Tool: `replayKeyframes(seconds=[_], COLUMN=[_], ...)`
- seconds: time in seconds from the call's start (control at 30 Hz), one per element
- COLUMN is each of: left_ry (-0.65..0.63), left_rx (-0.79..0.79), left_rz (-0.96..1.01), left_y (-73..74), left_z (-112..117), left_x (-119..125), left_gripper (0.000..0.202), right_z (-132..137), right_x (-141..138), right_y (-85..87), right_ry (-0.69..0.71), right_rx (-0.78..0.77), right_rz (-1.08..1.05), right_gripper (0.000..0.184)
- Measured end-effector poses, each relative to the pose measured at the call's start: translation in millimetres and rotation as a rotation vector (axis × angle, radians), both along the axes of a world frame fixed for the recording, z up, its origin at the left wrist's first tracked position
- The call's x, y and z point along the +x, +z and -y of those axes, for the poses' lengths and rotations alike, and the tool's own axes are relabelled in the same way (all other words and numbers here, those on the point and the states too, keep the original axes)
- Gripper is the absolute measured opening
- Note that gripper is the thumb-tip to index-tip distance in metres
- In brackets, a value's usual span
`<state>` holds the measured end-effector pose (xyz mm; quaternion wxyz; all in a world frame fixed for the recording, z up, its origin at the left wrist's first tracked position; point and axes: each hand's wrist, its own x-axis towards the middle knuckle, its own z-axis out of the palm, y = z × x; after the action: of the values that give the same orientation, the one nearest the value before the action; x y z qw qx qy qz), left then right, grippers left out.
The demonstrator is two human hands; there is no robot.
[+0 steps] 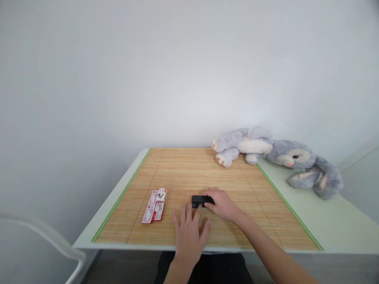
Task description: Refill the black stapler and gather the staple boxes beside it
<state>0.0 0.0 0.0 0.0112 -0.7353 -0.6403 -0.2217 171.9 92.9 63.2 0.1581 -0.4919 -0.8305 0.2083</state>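
Note:
A low black block, which looks like a stapler, lies lengthwise on the bamboo mat. My right hand grips its right end, with the thumb on the near side and the fingers over the far side. My left hand lies palm down in front of it with fingers spread. Its middle fingertips reach the near left edge of the stapler, perhaps touching it. The part under my right hand is hidden.
Several small red and white boxes lie together left of my hands. A grey plush rabbit lies along the back right. The white table extends past the mat. A white curved bar is at the lower left.

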Motion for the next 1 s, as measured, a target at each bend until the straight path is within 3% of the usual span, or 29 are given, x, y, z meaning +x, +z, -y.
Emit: replayKeyframes(seconds=[0.17,0.3,0.47,0.57,0.67,0.83,1.0], left_ry=[-0.015,0.001,0.019,0.018,0.015,-0.006,-0.027], left_rx=[0.009,-0.004,-0.037,-0.043,-0.054,-0.086,-0.093], left_rz=[-0.011,-0.008,0.019,0.040,0.054,0.039,0.046], left_y=[-3.0,-1.2,1.9,2.2,0.1,-5.3,-2.5], left_z=[-0.6,2.1,1.6,0.5,-0.4,-2.8,-9.9], left_x=[-1.6,0.2,0.7,0.6,0.2,-1.7,-1.1], left_gripper=[0.055,0.050,0.047,0.051,0.059,0.065,0.065], right_z=[-6.2,-8.3,-10.1,-6.2,1.9,14.8,15.0], right_x=[-5.5,-34.2,-54.5,-31.5,12.1,80.2,101.3], right_y=[-2.7,-6.7,3.2,14.6,14.2,-18.8,-48.4], right_ry=[0.023,-0.011,-0.053,-0.129,-0.215,-0.462,-0.524], right_rx=[0.026,0.136,0.232,0.274,0.185,0.070,0.037], right_rz=[0.012,0.068,0.045,-0.108,-0.275,-0.409,-0.449], right_gripper=[0.021,0.034,0.019,0.012,0.022,0.041,0.050])
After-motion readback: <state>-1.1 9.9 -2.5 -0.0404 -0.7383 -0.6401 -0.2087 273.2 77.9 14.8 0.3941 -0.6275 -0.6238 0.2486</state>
